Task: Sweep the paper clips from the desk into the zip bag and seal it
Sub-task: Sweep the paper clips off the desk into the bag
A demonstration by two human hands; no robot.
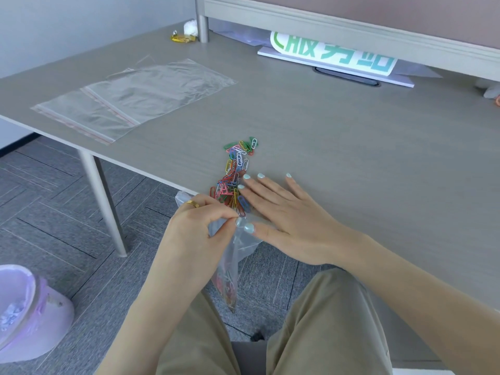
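Note:
A streak of coloured paper clips [234, 169] runs across the grey desk [324, 131] toward its near edge. My left hand [194, 228] pinches the mouth of a clear zip bag [230, 269] that hangs below the desk edge, with some clips at its bottom. My right hand [281, 215] lies flat on the desk with fingers spread, its fingertips touching the right side of the clip pile, its thumb by the bag's mouth.
Spare clear zip bags [130, 98] lie flat at the left of the desk. A white sign with green lettering [335, 58] sits at the back under a shelf. A purple bin [24, 307] stands on the floor at the left. A desk leg [102, 201] is nearby.

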